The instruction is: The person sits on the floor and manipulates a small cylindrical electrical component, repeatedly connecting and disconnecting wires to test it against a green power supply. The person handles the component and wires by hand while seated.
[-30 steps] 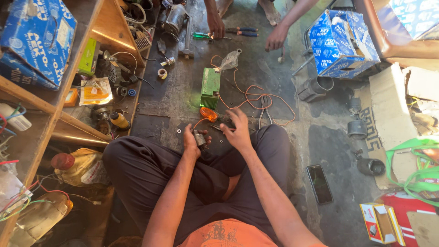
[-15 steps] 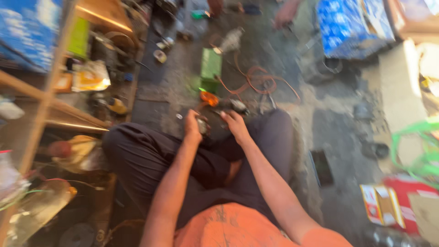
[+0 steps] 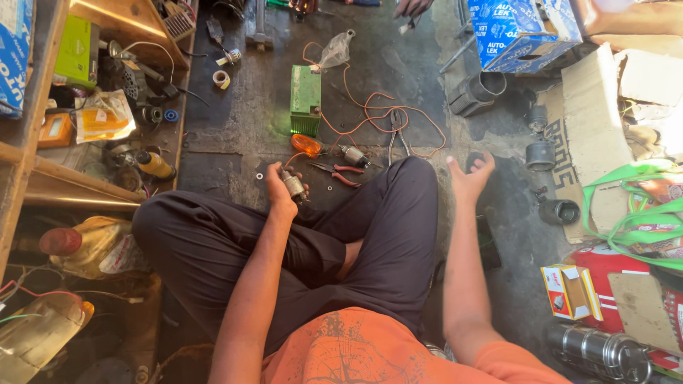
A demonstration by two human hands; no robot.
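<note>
Far left: a wooden shelf (image 3: pixel 43 160) with a green box (image 3: pixel 77 51), a yellow packet (image 3: pixel 103 117) and a small bottle (image 3: pixel 153 165). Further right, on the dark floor (image 3: pixel 235 128), a roll of tape (image 3: pixel 222 78) and a green battery (image 3: pixel 306 99) trailing orange wire (image 3: pixel 384 117). Left hand (image 3: pixel 279 192) raised above the left knee, fingers (image 3: pixel 274 173) clamped around a small metal cylinder (image 3: pixel 293 186). Just beyond it, an orange lamp (image 3: pixel 307 145), red-handled pliers (image 3: pixel 336 173) and a small motor part (image 3: pixel 353 156) lying on the floor. Right hand (image 3: pixel 471 176) beside the right knee, fingers (image 3: pixel 489 162) apart, holding nothing. Far right: black cylinders (image 3: pixel 541 153), a blue box (image 3: pixel 516 28), green strap (image 3: pixel 626 213).
</note>
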